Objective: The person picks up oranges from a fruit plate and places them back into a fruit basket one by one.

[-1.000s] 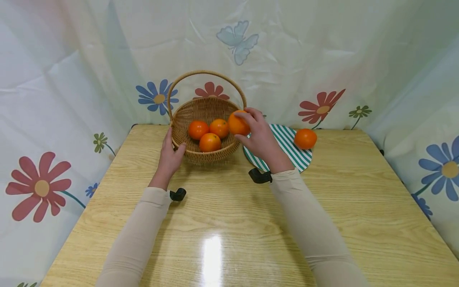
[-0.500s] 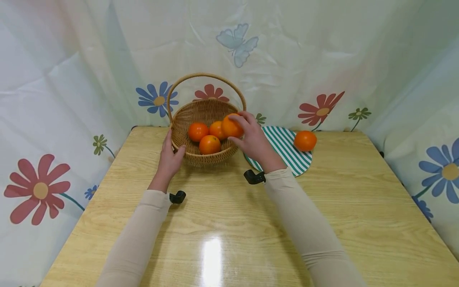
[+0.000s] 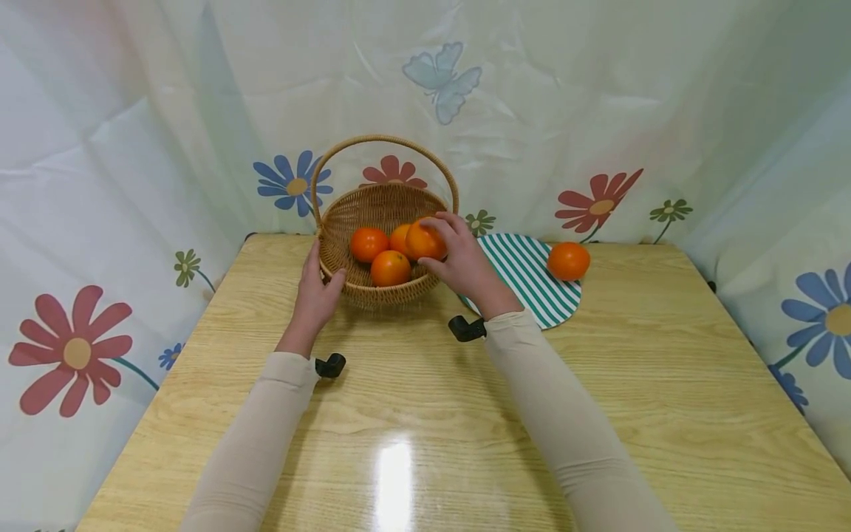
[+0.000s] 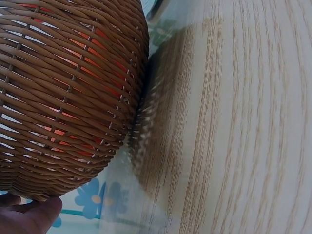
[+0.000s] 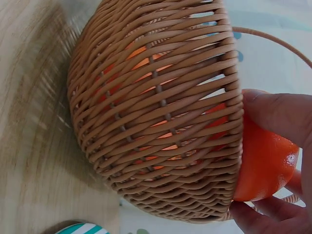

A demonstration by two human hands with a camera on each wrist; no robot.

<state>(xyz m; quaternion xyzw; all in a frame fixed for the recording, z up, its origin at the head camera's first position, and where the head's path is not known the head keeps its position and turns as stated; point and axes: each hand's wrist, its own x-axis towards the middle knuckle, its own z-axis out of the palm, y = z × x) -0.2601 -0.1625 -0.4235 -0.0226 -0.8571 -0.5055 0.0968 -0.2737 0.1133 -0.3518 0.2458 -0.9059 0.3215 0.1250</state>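
Observation:
My right hand [image 3: 462,260] holds an orange [image 3: 424,240] between thumb and fingers, at the right side of a wicker basket [image 3: 372,297]. In the right wrist view, this glossy orange [image 5: 265,163] sits partly behind the basket rim [image 5: 235,122]. Inside the basket lie a left orange [image 3: 368,244], a front orange [image 3: 390,269] and a back orange [image 3: 399,238], partly covered by the held one. My left hand [image 3: 316,299] grips the basket's left front rim, its thumb near the edge; the left wrist view shows its fingertips [image 4: 46,210] against the weave.
A round green-and-white striped mat [image 3: 525,277] lies right of the basket, with another orange [image 3: 568,261] on its right edge. The basket's tall handle [image 3: 382,138] arches over its opening. A flowered curtain [image 3: 532,111] hangs behind the wooden table [image 3: 439,414].
My right hand has moved left and slightly down with its orange, from the basket's right rim to over the fruit inside. The left hand has stayed at the rim.

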